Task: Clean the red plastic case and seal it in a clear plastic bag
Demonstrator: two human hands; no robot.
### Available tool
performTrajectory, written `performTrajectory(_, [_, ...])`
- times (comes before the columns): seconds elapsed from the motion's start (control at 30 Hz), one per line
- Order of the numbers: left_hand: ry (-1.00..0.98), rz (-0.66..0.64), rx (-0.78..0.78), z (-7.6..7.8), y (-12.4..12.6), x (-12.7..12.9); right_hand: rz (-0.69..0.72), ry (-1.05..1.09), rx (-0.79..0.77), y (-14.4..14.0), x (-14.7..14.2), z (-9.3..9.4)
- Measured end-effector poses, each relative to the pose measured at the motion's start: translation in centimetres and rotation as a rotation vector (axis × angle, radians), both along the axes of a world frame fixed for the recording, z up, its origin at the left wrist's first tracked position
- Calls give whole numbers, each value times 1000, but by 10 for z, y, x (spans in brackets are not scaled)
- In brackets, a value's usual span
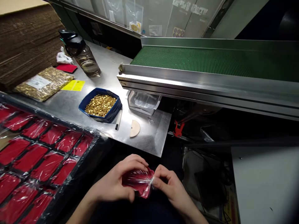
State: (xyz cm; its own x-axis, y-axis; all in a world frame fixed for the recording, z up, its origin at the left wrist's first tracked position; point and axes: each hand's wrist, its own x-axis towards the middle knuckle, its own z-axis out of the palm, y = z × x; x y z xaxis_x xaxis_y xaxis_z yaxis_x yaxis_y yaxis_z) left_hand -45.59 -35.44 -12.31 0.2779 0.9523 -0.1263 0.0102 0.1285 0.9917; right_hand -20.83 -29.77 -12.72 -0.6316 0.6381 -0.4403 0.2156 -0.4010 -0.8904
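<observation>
Between my two hands is a small red item in a clear plastic bag (139,179), held low in front of me past the table's front edge. My left hand (119,177) curves round its left side, fingers over the top and thumb below. On the right, my right hand (169,185) pinches the gathered neck of the bag between thumb and fingers. A blue tray (114,113) of small gold-coloured pieces (100,105) stands on the metal table beyond my hands. Beside it lie a white-handled cutter (119,119) and a pale half-round disc (135,128).
At the left, a black crate (93,140) holds rows of red items in clear film (31,158). A green conveyor belt (187,60) crosses the back right. A bottle (85,59), a bag of gold pieces (46,82) and stacked brown board (28,40) occupy the back left.
</observation>
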Motion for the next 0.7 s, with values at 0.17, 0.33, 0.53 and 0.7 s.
performTrajectory(0.17, [74,-197,-105,-15,-11,-11,-53,75,-129,7,9,-4])
performTrajectory(0.33, [-391,-103,-301,-39,-6,0,118,-41,51,16,12,13])
performTrajectory(0.53, [-575,147,-665,-62,-3,58,-19,162,118,31,0,11])
performTrajectory(0.7, [-349,376,-363,-43,-10,86,-288,257,-119,35,-18,-10])
